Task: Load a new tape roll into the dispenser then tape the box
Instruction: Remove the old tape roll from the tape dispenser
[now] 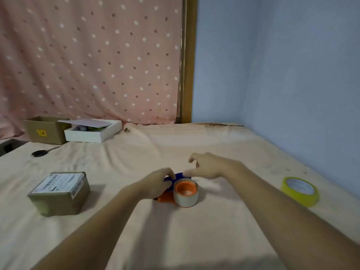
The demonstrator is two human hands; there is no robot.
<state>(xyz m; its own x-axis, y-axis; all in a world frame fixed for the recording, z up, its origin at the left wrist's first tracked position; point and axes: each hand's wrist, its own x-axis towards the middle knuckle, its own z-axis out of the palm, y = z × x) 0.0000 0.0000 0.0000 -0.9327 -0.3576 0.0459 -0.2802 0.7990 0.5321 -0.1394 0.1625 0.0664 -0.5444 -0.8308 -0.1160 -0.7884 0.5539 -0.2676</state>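
An orange and blue tape dispenser (165, 198) lies on the cloth-covered surface at centre, with a near-clear tape roll (186, 195) sitting on its orange hub. My left hand (159, 183) grips the blue part of the dispenser from the left. Just behind and right of the roll, my right hand (208, 166) hovers with its fingers curled and apart, thumb and forefinger close to the blue part. A yellow tape roll (301, 190) rests on its side at the right. The taped brown box (60, 193) with a white label stands at the left.
Black-handled scissors (41, 152) lie at the far left. Behind them stand an open cardboard box (45, 130) and a white shallow box (93, 131) with paper on top. A blue wall (292, 75) borders the right side; a dotted pink curtain (87, 55) hangs behind.
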